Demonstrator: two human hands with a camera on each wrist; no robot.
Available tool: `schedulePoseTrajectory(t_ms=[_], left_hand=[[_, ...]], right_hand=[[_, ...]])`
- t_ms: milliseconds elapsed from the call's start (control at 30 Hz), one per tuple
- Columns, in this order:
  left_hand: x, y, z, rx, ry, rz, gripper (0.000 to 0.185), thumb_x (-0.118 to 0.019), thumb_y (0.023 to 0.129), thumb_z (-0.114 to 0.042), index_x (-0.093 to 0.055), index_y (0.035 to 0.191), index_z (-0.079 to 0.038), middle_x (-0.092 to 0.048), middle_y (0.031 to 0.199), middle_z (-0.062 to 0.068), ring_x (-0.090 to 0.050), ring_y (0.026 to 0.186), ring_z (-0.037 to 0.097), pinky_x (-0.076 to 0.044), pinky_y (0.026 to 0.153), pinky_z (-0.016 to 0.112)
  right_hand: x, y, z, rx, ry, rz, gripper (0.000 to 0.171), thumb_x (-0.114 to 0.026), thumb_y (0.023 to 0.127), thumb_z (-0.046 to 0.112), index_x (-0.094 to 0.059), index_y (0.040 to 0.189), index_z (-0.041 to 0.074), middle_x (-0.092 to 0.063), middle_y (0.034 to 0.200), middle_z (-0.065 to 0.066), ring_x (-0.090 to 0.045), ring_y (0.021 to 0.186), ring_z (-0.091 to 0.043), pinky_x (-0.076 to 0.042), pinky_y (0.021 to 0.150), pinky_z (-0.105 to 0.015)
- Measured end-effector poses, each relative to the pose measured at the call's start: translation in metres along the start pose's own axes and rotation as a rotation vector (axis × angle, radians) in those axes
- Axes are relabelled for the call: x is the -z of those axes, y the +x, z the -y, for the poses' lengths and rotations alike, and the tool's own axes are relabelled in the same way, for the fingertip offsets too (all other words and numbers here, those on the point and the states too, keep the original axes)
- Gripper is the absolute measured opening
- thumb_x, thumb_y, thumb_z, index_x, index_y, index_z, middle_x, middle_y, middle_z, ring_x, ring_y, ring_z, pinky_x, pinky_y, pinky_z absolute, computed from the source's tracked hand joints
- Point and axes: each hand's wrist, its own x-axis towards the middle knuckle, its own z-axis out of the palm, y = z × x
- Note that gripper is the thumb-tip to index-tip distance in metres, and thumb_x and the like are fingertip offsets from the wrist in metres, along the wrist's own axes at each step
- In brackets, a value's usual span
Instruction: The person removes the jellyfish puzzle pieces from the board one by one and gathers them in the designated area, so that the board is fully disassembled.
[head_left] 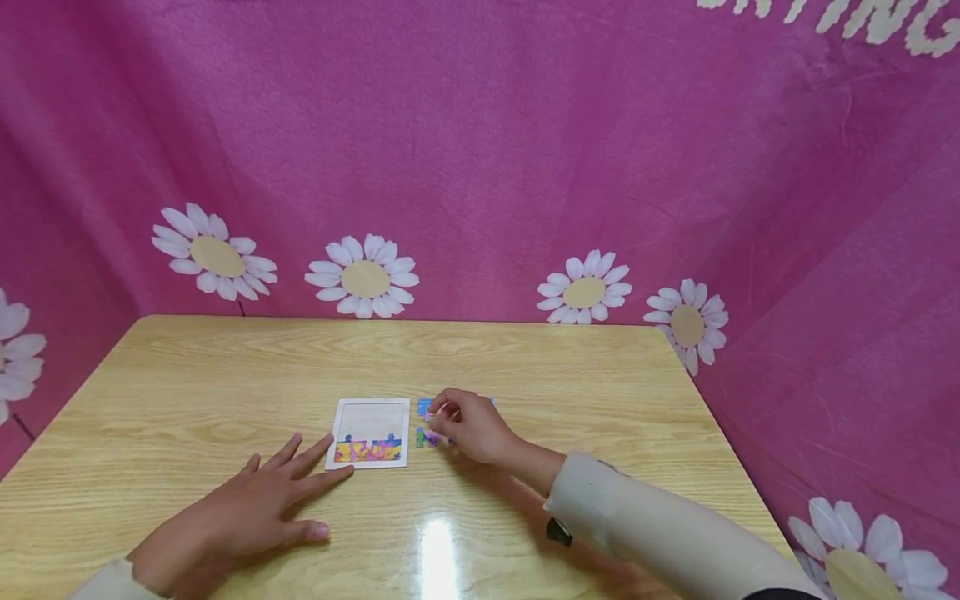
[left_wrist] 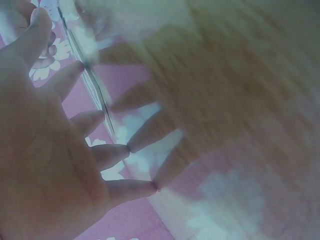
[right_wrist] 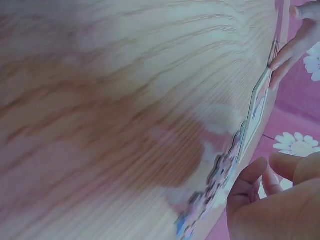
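Note:
A white square puzzle tray (head_left: 406, 433) lies on the table, with yellow and pink jigsaw pieces (head_left: 367, 451) along its near side. My left hand (head_left: 258, 504) is spread flat, its fingertips at the tray's left and near edges. Loose jigsaw pieces (head_left: 424, 407) in blue, pink and green lie just right of the tray, partly hidden by my right hand (head_left: 480, 427). That hand hovers over them with bent fingers, thumb and index tips apart. In the right wrist view, no piece shows between these fingertips, and the loose pieces (right_wrist: 220, 172) lie beside them.
The wooden table (head_left: 247, 367) has a glossy top that reflects light near its front. A pink curtain (head_left: 480, 167) with white daisies hangs behind the table and along both sides.

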Motion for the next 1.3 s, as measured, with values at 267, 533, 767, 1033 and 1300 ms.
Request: schedulePoseTrajectory(t_ms=[267,533,767,1033,1300], left_hand=[[-0.001,0.0,0.0,0.005,0.003,0.002,0.075,-0.056,0.089,-0.077,-0.047,0.154,-0.041,-0.028,0.169,0.011,-0.024,0.149,0.057,-0.027,0.097,0.087],[-0.002,0.0,0.0,0.0,0.007,-0.009,0.074,-0.056,0.089,-0.076,-0.048,0.154,-0.041,-0.03,0.169,0.011,-0.025,0.149,0.057,-0.027,0.097,0.087],[-0.002,0.001,0.0,-0.013,0.014,-0.016,0.072,-0.056,0.09,-0.075,-0.049,0.153,-0.041,-0.032,0.168,0.012,-0.026,0.148,0.057,-0.028,0.096,0.087],[-0.002,0.001,0.001,-0.026,0.029,-0.033,0.072,-0.054,0.09,-0.076,-0.05,0.153,-0.041,-0.033,0.167,0.012,-0.027,0.147,0.058,-0.03,0.094,0.087],[-0.001,0.0,0.001,-0.035,0.02,-0.037,0.071,-0.056,0.091,-0.074,-0.05,0.153,-0.041,-0.034,0.167,0.013,-0.028,0.147,0.059,-0.029,0.093,0.088]], right_hand=[[-0.012,0.006,0.01,-0.002,0.009,0.016,0.012,-0.072,0.097,0.006,-0.069,0.108,0.003,-0.065,0.084,-0.003,-0.061,0.068,-0.013,-0.047,0.058,-0.021],[-0.025,0.013,0.021,0.004,0.008,0.039,0.012,-0.071,0.098,0.007,-0.069,0.108,0.004,-0.064,0.083,-0.001,-0.058,0.066,-0.01,-0.047,0.056,-0.02],[-0.037,0.017,0.032,0.01,0.016,0.057,0.012,-0.072,0.097,0.007,-0.069,0.108,0.003,-0.064,0.083,-0.001,-0.057,0.066,-0.007,-0.045,0.058,-0.02],[-0.054,0.024,0.041,0.011,0.043,0.061,0.012,-0.073,0.095,0.004,-0.07,0.107,0.002,-0.065,0.081,0.001,-0.06,0.067,-0.006,-0.046,0.057,-0.017],[-0.067,0.028,0.05,0.02,0.028,0.086,0.013,-0.074,0.094,0.002,-0.071,0.107,0.003,-0.068,0.084,0.002,-0.06,0.069,0.001,-0.049,0.065,-0.015]])
